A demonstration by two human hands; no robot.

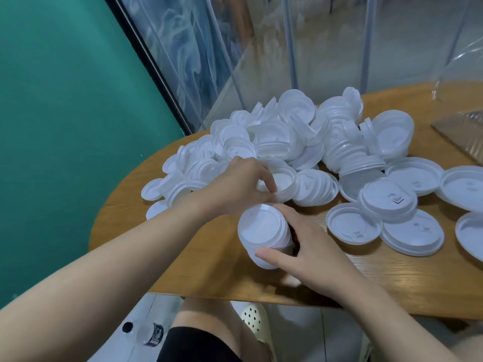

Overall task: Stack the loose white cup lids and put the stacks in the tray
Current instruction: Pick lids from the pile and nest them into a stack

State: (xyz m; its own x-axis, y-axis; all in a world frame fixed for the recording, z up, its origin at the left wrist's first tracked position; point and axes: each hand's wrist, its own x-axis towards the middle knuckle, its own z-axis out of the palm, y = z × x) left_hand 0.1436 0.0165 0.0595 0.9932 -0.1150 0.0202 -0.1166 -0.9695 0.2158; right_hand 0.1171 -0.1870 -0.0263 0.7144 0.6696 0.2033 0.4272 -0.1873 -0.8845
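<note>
A big heap of loose white cup lids covers the far half of the wooden table. My right hand grips a short stack of nested lids, tilted on its side just above the table. My left hand reaches over that stack and pinches the rim of a single lid at the near edge of the heap. Larger lids lie flat to the right. A clear plastic tray shows only partly at the right edge.
A green wall stands to the left and clear panels rise behind the table. Below the table's near edge are my knee, a perforated shoe and a plastic bottle on the floor.
</note>
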